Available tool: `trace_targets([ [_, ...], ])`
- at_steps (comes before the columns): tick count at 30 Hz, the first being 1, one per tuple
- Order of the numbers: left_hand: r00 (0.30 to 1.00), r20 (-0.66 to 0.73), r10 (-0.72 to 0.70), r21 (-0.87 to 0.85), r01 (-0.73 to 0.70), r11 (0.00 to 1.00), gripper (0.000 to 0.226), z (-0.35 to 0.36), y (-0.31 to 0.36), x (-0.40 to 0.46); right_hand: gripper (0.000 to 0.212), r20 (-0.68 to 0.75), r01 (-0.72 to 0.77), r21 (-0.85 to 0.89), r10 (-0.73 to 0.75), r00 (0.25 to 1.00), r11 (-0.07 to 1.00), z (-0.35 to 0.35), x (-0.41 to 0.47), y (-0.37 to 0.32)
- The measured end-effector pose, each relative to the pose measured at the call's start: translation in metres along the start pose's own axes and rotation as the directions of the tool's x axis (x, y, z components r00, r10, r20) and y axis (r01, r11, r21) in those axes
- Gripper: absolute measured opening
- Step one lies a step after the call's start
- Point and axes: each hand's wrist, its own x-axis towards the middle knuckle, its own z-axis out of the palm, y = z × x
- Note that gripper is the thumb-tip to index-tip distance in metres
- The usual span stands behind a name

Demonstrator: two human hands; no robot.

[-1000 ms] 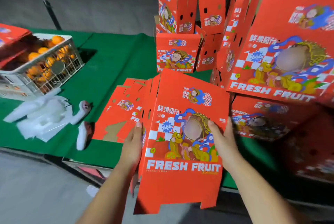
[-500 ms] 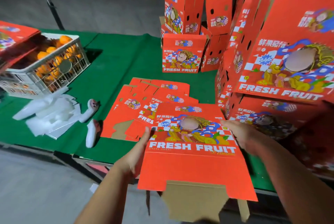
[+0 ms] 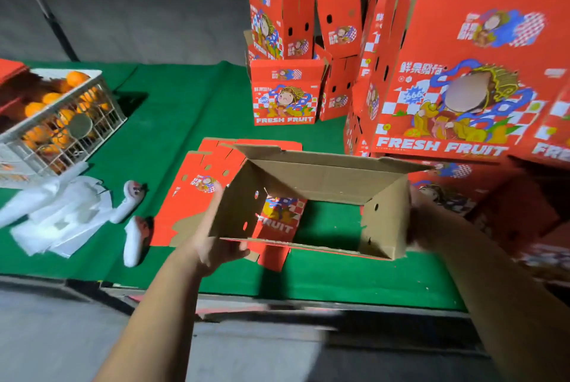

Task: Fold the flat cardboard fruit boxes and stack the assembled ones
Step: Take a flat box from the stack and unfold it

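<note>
I hold a red cardboard fruit box (image 3: 324, 178) above the near part of the green table (image 3: 185, 104). It is opened into a rectangular sleeve, and I look through its brown inside. My left hand (image 3: 216, 239) grips its left wall, fingers up the outside and thumb under the near edge. My right hand (image 3: 415, 218) holds the right wall from outside, its fingers hidden behind the cardboard. A pile of flat red boxes (image 3: 197, 184) lies on the table just beyond my left hand. Assembled boxes (image 3: 462, 73) are stacked high at the right.
More opened boxes (image 3: 285, 94) stand at the back centre, some upright on top of others. A white crate of oranges (image 3: 55, 122) sits at the left, with white foam wraps (image 3: 58, 212) in front of it. The table's front edge runs just under my forearms.
The flat box that I held upright tipped away from me and then opened out into a rectangular sleeve. My hands moved apart onto its left and right walls.
</note>
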Motion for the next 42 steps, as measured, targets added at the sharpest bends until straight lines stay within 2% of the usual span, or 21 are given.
trace_targets([
  [2, 0.997, -0.015, 0.080, 0.026, -0.080, 0.996, 0.073, 0.012, 0.013, -0.015, 0.069, -0.011, -0.090, 0.014, 0.090, 0.996, 0.996, -0.013, 0.006, -0.002],
  [5, 0.968, -0.060, 0.242, -0.032, -0.245, 0.969, 0.056, 0.036, 0.021, -0.026, 0.073, -0.002, -0.075, 0.002, 0.075, 0.997, 0.997, -0.022, 0.005, -0.006],
  [9, 0.839, -0.344, 0.422, -0.183, -0.501, 0.846, 0.043, 0.055, 0.022, -0.024, 0.121, 0.038, -0.110, -0.057, 0.112, 0.993, 0.992, -0.032, -0.004, -0.014],
  [11, 0.822, -0.330, 0.464, -0.159, -0.533, 0.831, 0.040, 0.064, 0.023, -0.024, 0.132, 0.060, -0.099, -0.141, 0.108, 0.992, 0.985, -0.037, -0.013, -0.019],
  [14, 0.848, -0.221, 0.482, -0.088, -0.510, 0.856, 0.042, 0.068, 0.015, -0.020, 0.129, 0.045, -0.050, -0.198, 0.060, 0.997, 0.979, -0.043, -0.021, -0.021],
  [17, 0.828, -0.102, 0.552, 0.058, -0.549, 0.834, 0.049, 0.066, 0.008, -0.009, 0.129, 0.083, 0.022, -0.344, 0.007, 0.996, 0.939, -0.031, -0.031, -0.017],
  [20, 0.784, -0.134, 0.606, 0.130, -0.592, 0.795, 0.052, 0.067, 0.009, -0.003, 0.119, 0.052, 0.089, -0.419, -0.073, 0.996, 0.904, -0.023, -0.038, -0.014],
  [23, 0.709, -0.202, 0.676, 0.103, -0.671, 0.734, 0.061, 0.066, 0.008, 0.006, 0.102, 0.028, 0.179, -0.354, -0.181, 0.983, 0.918, -0.016, -0.045, -0.011],
  [25, 0.747, -0.244, 0.618, 0.023, -0.632, 0.774, 0.064, 0.064, 0.007, 0.012, 0.085, 0.019, 0.356, -0.235, -0.362, 0.932, 0.904, -0.010, -0.048, -0.002],
  [26, 0.769, -0.229, 0.597, -0.017, -0.616, 0.787, 0.068, 0.064, 0.006, 0.013, 0.084, 0.021, 0.425, -0.204, -0.430, 0.903, 0.882, -0.005, -0.049, 0.004],
  [29, 0.833, -0.218, 0.509, -0.051, -0.530, 0.846, 0.094, 0.070, 0.004, 0.004, 0.109, -0.034, 0.442, -0.239, -0.462, 0.886, 0.865, 0.010, -0.038, 0.017],
  [30, 0.878, -0.199, 0.436, -0.083, -0.458, 0.885, 0.098, 0.073, 0.008, 0.001, 0.103, -0.071, 0.455, -0.214, -0.478, 0.875, 0.864, 0.015, -0.033, 0.017],
  [31, 0.926, -0.145, 0.350, -0.109, -0.366, 0.924, 0.092, 0.075, 0.014, -0.003, 0.089, -0.101, 0.483, -0.186, -0.506, 0.857, 0.855, 0.021, -0.029, 0.014],
  [32, 0.961, -0.084, 0.262, -0.112, -0.271, 0.956, 0.075, 0.077, 0.020, -0.006, 0.080, -0.126, 0.495, -0.188, -0.521, 0.845, 0.848, 0.027, -0.026, 0.010],
  [33, 0.978, -0.083, 0.189, -0.099, -0.197, 0.975, 0.046, 0.079, 0.027, -0.010, 0.082, -0.126, 0.490, -0.205, -0.519, 0.845, 0.847, 0.032, -0.023, 0.006],
  [34, 0.977, -0.161, 0.139, -0.099, -0.156, 0.983, 0.025, 0.081, 0.035, -0.016, 0.090, -0.101, 0.473, -0.233, -0.505, 0.857, 0.850, 0.036, -0.021, 0.003],
  [37, 0.864, -0.476, 0.167, -0.124, -0.254, 0.959, 0.029, 0.079, 0.048, -0.039, 0.099, -0.071, 0.477, -0.288, -0.515, 0.854, 0.831, 0.054, -0.025, 0.004],
  [40, 0.770, -0.594, 0.231, -0.007, -0.292, 0.956, 0.025, 0.093, 0.040, -0.061, 0.105, -0.139, 0.598, -0.350, -0.671, 0.728, 0.721, 0.090, -0.051, 0.019],
  [41, 0.736, -0.634, 0.236, 0.029, -0.282, 0.959, 0.027, 0.102, 0.031, -0.064, 0.107, -0.071, 0.663, -0.362, -0.729, 0.681, 0.655, 0.103, -0.060, 0.027],
  [42, 0.720, -0.653, 0.236, 0.048, -0.272, 0.961, 0.031, 0.115, 0.024, -0.068, 0.106, 0.064, 0.739, -0.317, -0.764, 0.642, 0.595, 0.115, -0.068, 0.034],
])
